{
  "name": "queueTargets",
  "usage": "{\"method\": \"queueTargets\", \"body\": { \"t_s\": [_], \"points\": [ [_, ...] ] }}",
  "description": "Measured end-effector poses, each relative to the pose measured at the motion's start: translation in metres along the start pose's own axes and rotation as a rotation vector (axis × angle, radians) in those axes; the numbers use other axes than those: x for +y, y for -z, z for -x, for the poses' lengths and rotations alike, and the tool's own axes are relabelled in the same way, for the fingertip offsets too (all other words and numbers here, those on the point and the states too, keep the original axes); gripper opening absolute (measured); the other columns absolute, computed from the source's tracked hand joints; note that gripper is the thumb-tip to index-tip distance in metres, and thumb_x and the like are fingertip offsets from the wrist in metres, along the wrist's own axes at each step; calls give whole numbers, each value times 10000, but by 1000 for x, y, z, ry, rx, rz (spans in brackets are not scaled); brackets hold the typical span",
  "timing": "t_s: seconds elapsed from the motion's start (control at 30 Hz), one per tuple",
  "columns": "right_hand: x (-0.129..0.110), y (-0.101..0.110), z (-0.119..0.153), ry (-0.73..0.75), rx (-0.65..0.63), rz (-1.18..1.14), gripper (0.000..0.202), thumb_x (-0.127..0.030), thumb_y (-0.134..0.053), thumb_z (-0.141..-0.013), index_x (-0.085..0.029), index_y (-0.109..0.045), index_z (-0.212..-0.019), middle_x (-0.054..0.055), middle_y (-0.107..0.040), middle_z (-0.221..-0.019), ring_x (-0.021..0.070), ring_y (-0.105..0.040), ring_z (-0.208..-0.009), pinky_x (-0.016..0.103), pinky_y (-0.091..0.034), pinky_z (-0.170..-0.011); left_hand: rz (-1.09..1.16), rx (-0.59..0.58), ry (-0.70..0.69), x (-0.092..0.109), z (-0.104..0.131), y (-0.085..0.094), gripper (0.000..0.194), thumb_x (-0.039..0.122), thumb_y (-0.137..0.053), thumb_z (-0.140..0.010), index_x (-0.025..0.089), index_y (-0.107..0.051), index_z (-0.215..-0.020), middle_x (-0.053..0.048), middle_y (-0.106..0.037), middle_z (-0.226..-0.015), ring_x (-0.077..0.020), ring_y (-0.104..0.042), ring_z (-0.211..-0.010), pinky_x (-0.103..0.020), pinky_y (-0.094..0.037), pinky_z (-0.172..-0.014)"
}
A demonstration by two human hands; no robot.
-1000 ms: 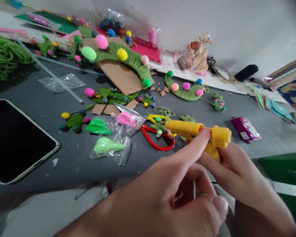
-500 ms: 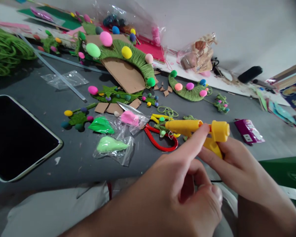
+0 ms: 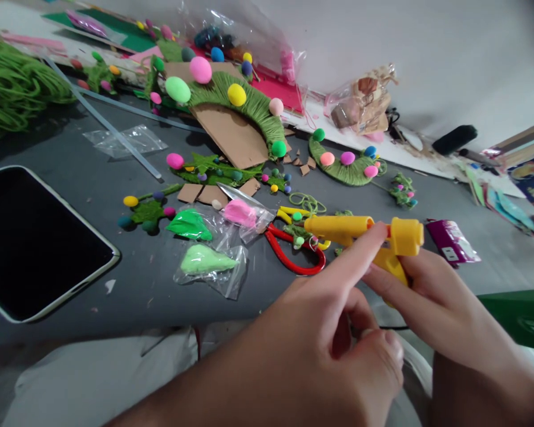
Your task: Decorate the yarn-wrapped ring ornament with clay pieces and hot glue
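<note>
A yellow hot glue gun (image 3: pixel 342 228) points its nozzle left above the table, and my right hand (image 3: pixel 436 302) is wrapped round its grip. The index finger of my left hand (image 3: pixel 333 320) stretches onto the opening in the top of the gun's body. Its other fingers and thumb are curled in, with nothing visible in them. Beneath the nozzle is a small green yarn piece (image 3: pixel 289 230) with little green balls. Red-handled scissors (image 3: pixel 296 261) and a yellow-handled tool (image 3: pixel 287 212) lie partly hidden below it.
Left of the scissors are bags of pink clay (image 3: pixel 240 212), green clay (image 3: pixel 189 225) and light green clay (image 3: pixel 207 260). A tablet (image 3: pixel 40 243) lies far left. Behind stand a yarn-wrapped arch (image 3: pixel 258 112) with coloured balls and a smaller crescent (image 3: pixel 345 172). A purple packet (image 3: pixel 453 240) sits right.
The whole view has shifted slightly, so table items and the glue gun appear a little further right. My left index finger stays on the gun; my right hand keeps its hold.
</note>
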State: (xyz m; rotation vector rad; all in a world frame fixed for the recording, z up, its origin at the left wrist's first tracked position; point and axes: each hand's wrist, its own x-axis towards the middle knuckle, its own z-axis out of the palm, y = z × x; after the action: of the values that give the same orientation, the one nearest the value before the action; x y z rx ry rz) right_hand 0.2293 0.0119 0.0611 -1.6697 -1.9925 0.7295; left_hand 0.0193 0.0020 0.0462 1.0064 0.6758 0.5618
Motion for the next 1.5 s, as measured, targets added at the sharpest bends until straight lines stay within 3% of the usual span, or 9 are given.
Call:
{"method": "queueTargets", "body": {
  "t_s": [0.2, 0.27, 0.33, 0.43, 0.53, 0.67, 0.8, 1.0, 1.5],
  "points": [
    [-3, 5, 1, -65, -16, -31, 464, -521, -699, -946, -205, -546, -643, -49, -439, -586, 95, -386, -517, 218, -334, -409, -118, -45, -117, -5, 4, 0, 880, 215, -662, -998, 573, -206, -1660, 68, -656, -864, -98, -584, -689, -192, -492, -579],
    [-4, 5, 0, -84, -30, -42, 458, -548, -697, -940, -203, -569, -668, -44, -454, -599, 101, -409, -533, 219, -367, -433, -169, 34, -228, -3, 5, 7, 814, 255, -658, -1018, 528, -252, -1668, 57, -679, -891, -97, -612, -696, -183, -525, -584],
    [-4, 4, -1, -117, -59, -51, 466, -585, -690, -932, -201, -582, -691, -42, -444, -605, 104, -406, -539, 222, -368, -439, -228, 244, -351, 2, 5, 18, 651, 288, -667, -1023, 415, -436, -1618, 37, -706, -906, -105, -654, -742, -190, -575, -645],
    [-4, 4, -2, -191, -80, -32, 532, -643, -695, -903, -200, -535, -655, -47, -386, -587, 94, -346, -526, 226, -305, -418, -330, 639, -446, 10, 1, 38, 315, 302, -725, -992, 255, -689, -1302, 27, -742, -943, -104, -700, -801, -178, -608, -686],
    [-5, 4, -2, -230, -76, -19, 570, -669, -699, -886, -205, -486, -633, -51, -353, -589, 86, -322, -526, 223, -281, -414, -586, 822, -518, 16, -3, 53, 168, 286, -743, -976, 210, -737, -1126, 22, -768, -987, -114, -718, -860, -187, -622, -767],
    [-7, 4, -4, -216, -68, -18, 581, -674, -692, -890, -209, -469, -621, -55, -341, -577, 78, -306, -507, 222, -247, -397, -790, 790, -519, 15, -11, 63, 99, 228, -726, -962, 202, -772, -1045, 10, -788, -989, -127, -716, -814, -243, -625, -798],
    [-7, 3, -6, -232, -74, -28, 559, -675, -680, -896, -200, -529, -642, -34, -424, -579, 95, -370, -532, 228, -298, -426, -809, 710, -544, 7, -19, 69, 124, 239, -715, -970, 255, -799, -1061, 16, -790, -1125, -161, -742, -940, -255, -626, -826],
    [-7, 2, -8, -214, -76, -46, 575, -677, -689, -886, -210, -486, -618, -54, -360, -552, 77, -316, -490, 220, -251, -385, -830, 720, -476, 4, -22, 70, 222, 269, -701, -985, 242, -782, -1190, 25, -811, -1098, -163, -755, -885, -267, -623, -843],
    [-7, 4, -2, -159, -114, 46, 507, -614, -682, -928, -204, -543, -665, -52, -409, -587, 76, -352, -499, 195, -309, -385, -855, 667, -462, 8, -17, 65, 184, 163, -633, -984, 185, -786, -1084, -16, -820, -1132, -158, -748, -908, -262, -594, -810]
  ]
}}
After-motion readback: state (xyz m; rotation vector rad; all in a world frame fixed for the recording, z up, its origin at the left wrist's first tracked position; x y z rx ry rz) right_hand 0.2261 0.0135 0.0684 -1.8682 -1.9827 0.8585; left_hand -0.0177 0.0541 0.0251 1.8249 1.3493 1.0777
